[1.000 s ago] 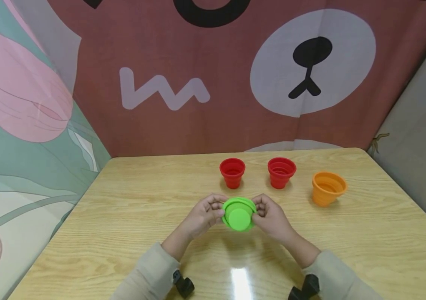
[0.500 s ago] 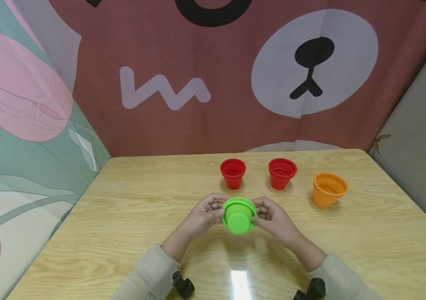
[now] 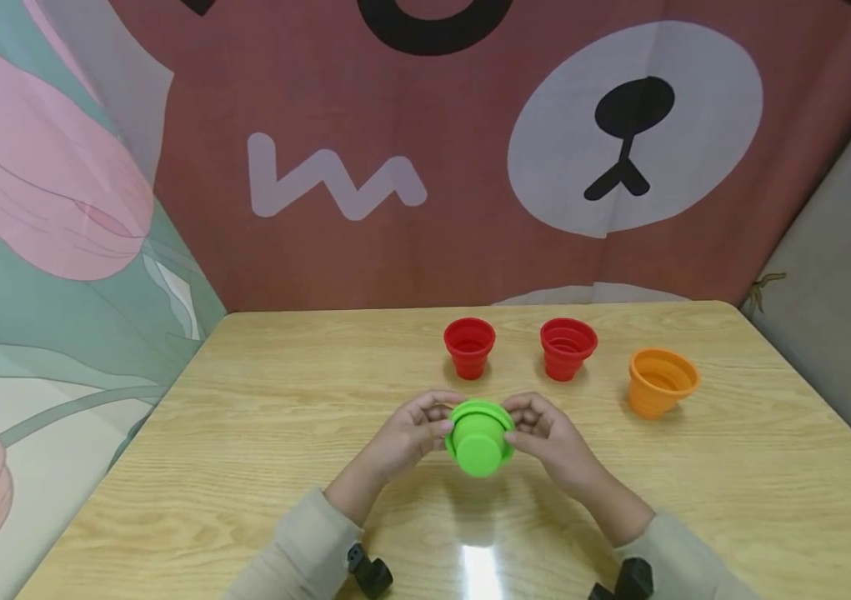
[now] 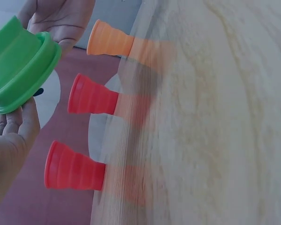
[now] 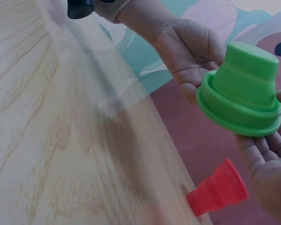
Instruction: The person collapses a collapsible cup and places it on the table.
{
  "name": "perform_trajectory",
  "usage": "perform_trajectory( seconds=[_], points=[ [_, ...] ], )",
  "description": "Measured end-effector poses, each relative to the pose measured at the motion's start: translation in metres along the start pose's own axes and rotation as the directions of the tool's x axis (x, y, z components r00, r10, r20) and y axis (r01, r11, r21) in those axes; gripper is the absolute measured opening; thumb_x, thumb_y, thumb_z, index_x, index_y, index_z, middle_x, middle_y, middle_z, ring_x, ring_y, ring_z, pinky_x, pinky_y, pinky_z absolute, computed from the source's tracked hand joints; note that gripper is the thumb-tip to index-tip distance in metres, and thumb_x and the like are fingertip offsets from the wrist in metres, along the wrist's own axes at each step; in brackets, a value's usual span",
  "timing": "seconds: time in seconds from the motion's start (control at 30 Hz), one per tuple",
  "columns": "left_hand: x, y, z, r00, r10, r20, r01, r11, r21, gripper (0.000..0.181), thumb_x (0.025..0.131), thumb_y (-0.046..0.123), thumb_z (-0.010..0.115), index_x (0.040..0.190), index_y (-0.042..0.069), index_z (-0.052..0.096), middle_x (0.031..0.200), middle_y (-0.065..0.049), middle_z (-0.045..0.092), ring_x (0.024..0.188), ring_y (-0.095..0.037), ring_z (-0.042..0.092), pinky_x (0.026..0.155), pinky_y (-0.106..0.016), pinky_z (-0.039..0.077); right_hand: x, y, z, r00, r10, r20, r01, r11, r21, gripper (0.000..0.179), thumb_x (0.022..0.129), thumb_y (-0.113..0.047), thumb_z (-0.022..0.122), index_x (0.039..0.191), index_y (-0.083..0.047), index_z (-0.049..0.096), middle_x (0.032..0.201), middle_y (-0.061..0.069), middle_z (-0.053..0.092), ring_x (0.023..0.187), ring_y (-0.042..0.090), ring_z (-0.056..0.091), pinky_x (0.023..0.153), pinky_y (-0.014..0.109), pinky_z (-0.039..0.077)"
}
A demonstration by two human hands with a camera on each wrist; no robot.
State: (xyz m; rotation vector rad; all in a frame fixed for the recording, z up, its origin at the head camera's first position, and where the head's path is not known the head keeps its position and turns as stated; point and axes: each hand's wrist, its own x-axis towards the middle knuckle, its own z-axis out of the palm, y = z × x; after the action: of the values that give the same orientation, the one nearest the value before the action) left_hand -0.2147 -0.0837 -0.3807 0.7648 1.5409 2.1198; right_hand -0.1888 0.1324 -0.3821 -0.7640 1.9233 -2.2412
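A green cup (image 3: 479, 452) is pinched by left hand (image 3: 412, 435) and right hand (image 3: 553, 443) above the surface (image 3: 282, 417); its rim tier (image 5: 234, 119) is judged unopened. Beyond both hands, a red cup (image 3: 469, 350), another red cup (image 3: 567, 354) and an orange cup (image 3: 653, 398) are found extended.

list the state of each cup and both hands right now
Green cup: partly collapsed, held above the table, base turned toward the person
Left red cup: extended, upright on the table
Right red cup: extended, upright on the table
Orange cup: extended, upright on the table
Left hand: gripping the green cup's rim
Right hand: gripping the rim's opposite side
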Motion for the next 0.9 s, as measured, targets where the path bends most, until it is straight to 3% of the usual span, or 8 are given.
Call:
perform_trajectory(
  seconds=[0.23,0.53,0.9],
  points=[
    [-0.0004,0.0009,0.0016,0.999,-0.039,-0.027,0.04,0.997,0.06,0.038,0.086,-0.003,0.042,0.123,-0.009,0.034,0.095,-0.006,0.051,0.085,-0.015,0.052,0.074,-0.028,0.046,0.0018,0.0007,0.0003,1.0,-0.018,0.016,0.017,0.996,0.083,0.031,0.08,0.007,0.051,0.106,-0.009,0.049,0.088,-0.001,0.057,0.077,0.011,0.054,0.067,0.022,0.046],
    [-0.0003,0.0067,0.0048,0.997,-0.071,-0.027,0.074,0.988,0.135,0.038,0.084,0.0,0.049,0.121,-0.005,0.041,0.1,-0.006,0.053,0.088,-0.016,0.052,0.076,-0.031,0.044,-0.0008,-0.0009,-0.0005,0.999,-0.044,0.015,0.043,0.997,0.061,0.029,0.079,0.007,0.053,0.106,-0.002,0.049,0.09,0.0,0.057,0.078,0.012,0.054,0.069,0.022,0.047],
    [0.0011,0.0047,0.0058,0.998,-0.055,-0.002,0.054,0.985,0.164,0.042,0.079,-0.005,0.053,0.119,-0.008,0.04,0.096,-0.005,0.054,0.084,-0.015,0.053,0.072,-0.027,0.046,-0.0031,0.0016,-0.0032,0.999,-0.021,0.025,0.019,0.998,0.062,0.031,0.078,0.008,0.055,0.106,0.0,0.046,0.087,0.001,0.057,0.075,0.012,0.055,0.067,0.023,0.048]
  ],
)
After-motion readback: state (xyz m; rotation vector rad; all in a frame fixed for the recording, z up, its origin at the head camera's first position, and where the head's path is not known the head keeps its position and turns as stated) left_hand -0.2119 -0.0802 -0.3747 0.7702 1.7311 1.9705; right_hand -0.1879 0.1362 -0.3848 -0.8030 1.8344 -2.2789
